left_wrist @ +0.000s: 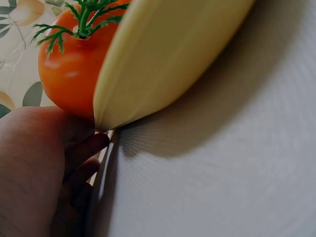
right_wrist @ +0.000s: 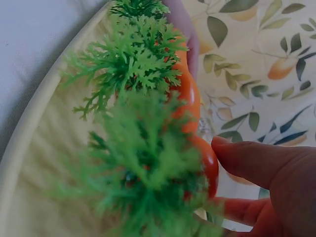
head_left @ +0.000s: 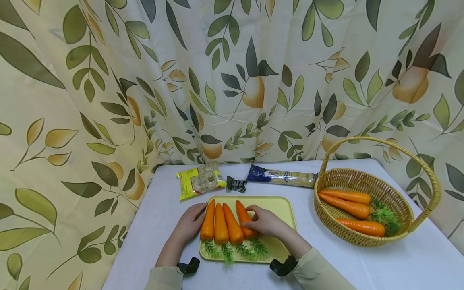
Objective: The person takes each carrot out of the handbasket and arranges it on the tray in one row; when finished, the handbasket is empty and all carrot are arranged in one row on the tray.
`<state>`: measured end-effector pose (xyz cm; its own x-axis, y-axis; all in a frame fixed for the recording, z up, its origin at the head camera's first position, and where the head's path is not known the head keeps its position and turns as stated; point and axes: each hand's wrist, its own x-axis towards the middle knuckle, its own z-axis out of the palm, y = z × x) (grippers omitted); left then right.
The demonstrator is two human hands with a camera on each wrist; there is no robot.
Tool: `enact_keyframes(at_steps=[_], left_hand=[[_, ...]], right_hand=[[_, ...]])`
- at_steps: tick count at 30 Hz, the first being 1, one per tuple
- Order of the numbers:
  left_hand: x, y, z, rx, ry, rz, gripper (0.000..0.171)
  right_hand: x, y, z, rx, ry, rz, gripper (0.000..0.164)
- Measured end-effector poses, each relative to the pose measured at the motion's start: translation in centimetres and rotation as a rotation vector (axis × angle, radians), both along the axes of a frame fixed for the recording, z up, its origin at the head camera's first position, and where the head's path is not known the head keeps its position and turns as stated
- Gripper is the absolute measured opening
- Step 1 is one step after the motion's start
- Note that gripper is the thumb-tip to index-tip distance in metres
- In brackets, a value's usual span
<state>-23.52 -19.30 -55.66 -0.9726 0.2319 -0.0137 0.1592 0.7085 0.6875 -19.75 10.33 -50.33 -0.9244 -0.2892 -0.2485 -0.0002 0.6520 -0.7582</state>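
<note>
Lower centre: right grip [head_left: 262, 220] is pinching rightmost carrot [head_left: 242, 213] on tray [head_left: 282, 208]; left grip [head_left: 189, 222], loose, flanking leftmost carrot [head_left: 208, 223]; gentle nudging likely sufficing

blurry carrot greens [right_wrist: 145, 153], right wrist view

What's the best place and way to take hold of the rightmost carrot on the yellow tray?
Probably around its middle, coming from above and the right. The rightmost carrot lies flat, its narrow end parted from the next carrot, so there seems to be room on both flanks there; the thick leafy ends crowd together. The right hand touches it from the right.
</note>
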Motion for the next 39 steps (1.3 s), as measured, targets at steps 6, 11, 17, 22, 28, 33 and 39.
enact_keyframes(at_steps=[6,11,17,22,28,33,39], left_hand=[[0.0,-0.1,-0.1,0.004,-0.003,-0.003,0.045],[-0.1,-0.1,-0.2,0.008,-0.002,-0.007,0.045],[-0.1,-0.2,-0.3,0.010,0.022,-0.016,0.045],[-0.1,-0.1,-0.3,0.008,0.010,-0.013,0.045],[-0.1,-0.1,-0.2,0.000,0.003,-0.012,0.045],[-0.1,-0.1,-0.2,0.000,0.006,-0.018,0.045],[-0.1,-0.2,-0.3,0.002,0.006,-0.017,0.045]], right_hand=[[0.0,0.1,0.0,0.025,0.006,0.008,0.055],[0.0,0.3,0.4,0.062,0.028,0.020,0.053],[0.3,0.6,1.0,0.103,0.067,0.012,0.051],[0.4,1.0,1.5,0.119,0.089,-0.014,0.051],[0.4,2.5,3.0,0.123,0.131,-0.005,0.050],[0.3,4.9,4.3,0.113,0.162,0.039,0.050],[0.2,8.5,6.1,0.088,0.198,0.054,0.046]])
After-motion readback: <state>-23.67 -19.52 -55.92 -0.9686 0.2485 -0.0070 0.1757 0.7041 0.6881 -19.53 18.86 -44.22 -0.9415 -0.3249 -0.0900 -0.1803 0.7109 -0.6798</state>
